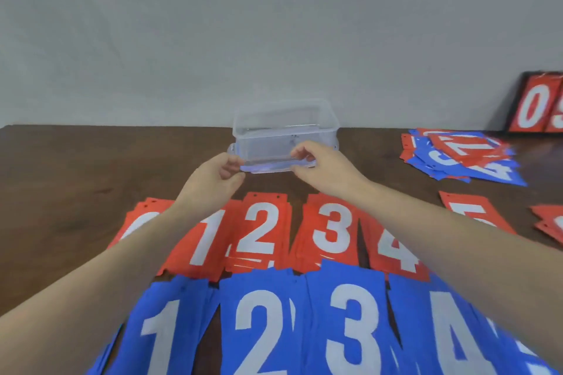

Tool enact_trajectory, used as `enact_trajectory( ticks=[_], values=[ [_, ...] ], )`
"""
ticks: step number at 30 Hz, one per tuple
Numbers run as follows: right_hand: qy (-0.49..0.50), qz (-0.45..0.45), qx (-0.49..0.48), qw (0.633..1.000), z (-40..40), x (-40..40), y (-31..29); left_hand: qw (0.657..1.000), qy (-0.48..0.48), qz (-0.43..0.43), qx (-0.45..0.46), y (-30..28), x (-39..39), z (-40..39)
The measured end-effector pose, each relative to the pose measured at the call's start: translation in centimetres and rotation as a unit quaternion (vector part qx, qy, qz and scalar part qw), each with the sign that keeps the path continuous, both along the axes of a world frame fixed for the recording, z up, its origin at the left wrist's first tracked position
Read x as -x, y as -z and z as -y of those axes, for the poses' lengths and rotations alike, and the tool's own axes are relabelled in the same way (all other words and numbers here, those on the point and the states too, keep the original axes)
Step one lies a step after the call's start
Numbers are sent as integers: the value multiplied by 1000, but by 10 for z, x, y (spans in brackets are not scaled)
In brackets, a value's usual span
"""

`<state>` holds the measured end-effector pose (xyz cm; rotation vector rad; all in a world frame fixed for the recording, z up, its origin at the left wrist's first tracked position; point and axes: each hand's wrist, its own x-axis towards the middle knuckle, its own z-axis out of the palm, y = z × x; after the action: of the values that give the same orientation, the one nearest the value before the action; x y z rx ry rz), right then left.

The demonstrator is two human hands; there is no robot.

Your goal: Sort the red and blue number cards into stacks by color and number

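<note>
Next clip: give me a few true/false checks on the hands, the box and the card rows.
1. Both hands grip the clear box. True: left hand and right hand hold its near edge.
2. The box is full of cards. False: no cards show in it.
3. The red row lies beyond the blue row. True.
4. The mixed pile lies far left. False: far right.
5. The red 3 lies left of the red 2. False: right.
</note>
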<state>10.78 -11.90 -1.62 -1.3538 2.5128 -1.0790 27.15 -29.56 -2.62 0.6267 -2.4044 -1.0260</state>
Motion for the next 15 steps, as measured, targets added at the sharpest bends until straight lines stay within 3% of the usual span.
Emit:
enact_trajectory(
  ticks=[15],
  values=[
    [240,6,-7,971,-250,122,13,977,212,16,28,10,191,-166]
  ],
)
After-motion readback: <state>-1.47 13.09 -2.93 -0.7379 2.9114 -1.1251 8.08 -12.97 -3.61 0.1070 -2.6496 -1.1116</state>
